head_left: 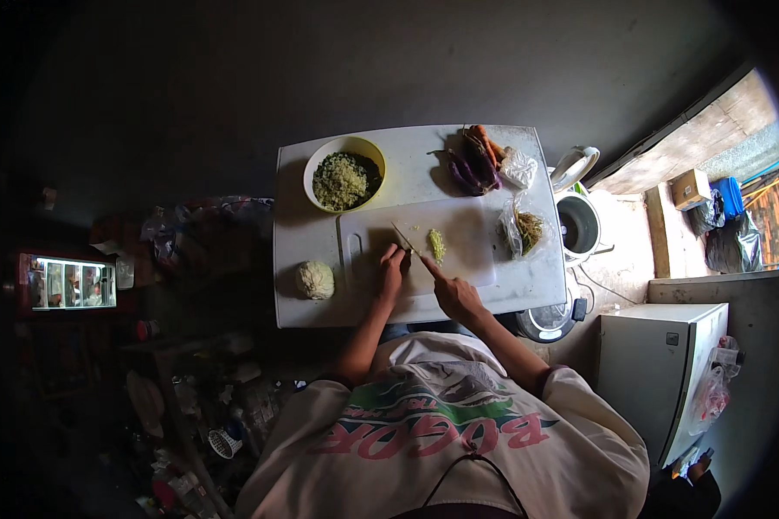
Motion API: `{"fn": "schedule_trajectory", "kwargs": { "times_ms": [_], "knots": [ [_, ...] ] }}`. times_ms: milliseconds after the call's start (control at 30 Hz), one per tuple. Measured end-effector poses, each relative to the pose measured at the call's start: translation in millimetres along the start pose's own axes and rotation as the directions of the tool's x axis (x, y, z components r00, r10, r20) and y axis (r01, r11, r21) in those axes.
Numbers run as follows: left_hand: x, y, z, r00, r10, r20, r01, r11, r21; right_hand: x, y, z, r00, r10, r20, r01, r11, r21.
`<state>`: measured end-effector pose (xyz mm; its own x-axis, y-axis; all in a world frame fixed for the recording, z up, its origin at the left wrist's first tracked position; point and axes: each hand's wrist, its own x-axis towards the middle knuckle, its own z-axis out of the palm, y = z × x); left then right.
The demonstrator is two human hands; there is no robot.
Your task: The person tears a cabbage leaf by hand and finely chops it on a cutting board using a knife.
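My right hand [457,298] is closed round the handle of a kitchen knife [404,234], whose blade slants up and left over a white cutting board [472,233]. Beside the blade, my left hand [392,270] has its fingers curled in on the board; what they press on is hidden. Just right of the knife lies a small heap of pale green chopped vegetable [436,247]. A whole pale cabbage [315,280] sits left of the board. Behind it, a yellow bowl [309,187] holds finely chopped greens with a paler heap on top.
At the table's [407,143] far right lie purple eggplants [469,169], carrots [481,137] and a white wrapped packet [519,169]. A clear bag of greens [526,231] rests right of the board. Beside the table stands an open rice cooker [577,223]; a small white fridge [658,324] is farther right.
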<state>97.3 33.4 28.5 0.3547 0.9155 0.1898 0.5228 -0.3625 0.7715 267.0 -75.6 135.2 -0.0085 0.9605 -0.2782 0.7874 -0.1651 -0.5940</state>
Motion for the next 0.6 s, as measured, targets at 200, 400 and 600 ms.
{"fn": "schedule_trajectory", "kwargs": {
  "times_ms": [200,400,600],
  "knots": [
    [0.6,19.2,-0.5,0.996,0.078,-0.032,-0.077,0.996,0.054,-5.7,14.4,21.5,0.996,0.089,0.024,-0.089,0.996,0.013],
    [2.6,6.3,-3.7,0.998,0.044,-0.039,-0.045,0.998,-0.033,-5.8,-1.7,7.2,1.0,0.021,0.002,-0.021,0.998,0.051],
    [1.5,19.0,-4.6,0.99,0.126,-0.07,-0.118,0.988,0.102,-0.9,13.3,30.2,0.993,-0.012,-0.121,0.019,0.998,0.06]
  ]
}}
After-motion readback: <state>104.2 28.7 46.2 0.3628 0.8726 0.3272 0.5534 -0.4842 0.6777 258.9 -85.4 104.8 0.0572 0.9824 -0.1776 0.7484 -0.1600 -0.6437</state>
